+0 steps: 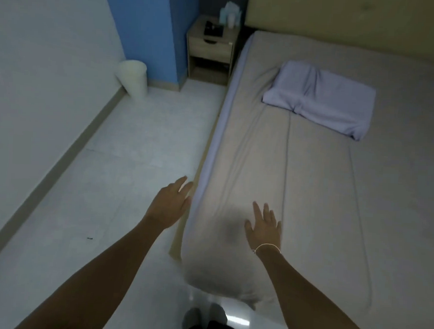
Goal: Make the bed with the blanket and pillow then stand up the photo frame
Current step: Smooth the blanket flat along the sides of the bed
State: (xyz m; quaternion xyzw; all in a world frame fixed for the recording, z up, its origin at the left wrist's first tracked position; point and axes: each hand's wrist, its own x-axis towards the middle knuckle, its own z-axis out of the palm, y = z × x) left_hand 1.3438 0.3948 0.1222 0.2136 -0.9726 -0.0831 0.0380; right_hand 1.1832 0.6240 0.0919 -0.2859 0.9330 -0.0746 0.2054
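The light is dim over a glossy white tiled floor point(115, 174) that meets a plain white wall point(40, 54) on the left. A blue wall panel point(147, 30) stands in the corner, with a white plastic waste bin point(133, 77) at its foot. Beside it sits a small light wooden nightstand point(210, 50), next to the pale yellow padded headboard point(344, 22).

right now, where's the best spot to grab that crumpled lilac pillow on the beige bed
Probably the near short end of the crumpled lilac pillow, by the left corner closest to the bed's floor-side edge. It lies flat and askew, so reaching up the beige bed from the foot, fingers can slide under that puffed end. Both hands are open now.
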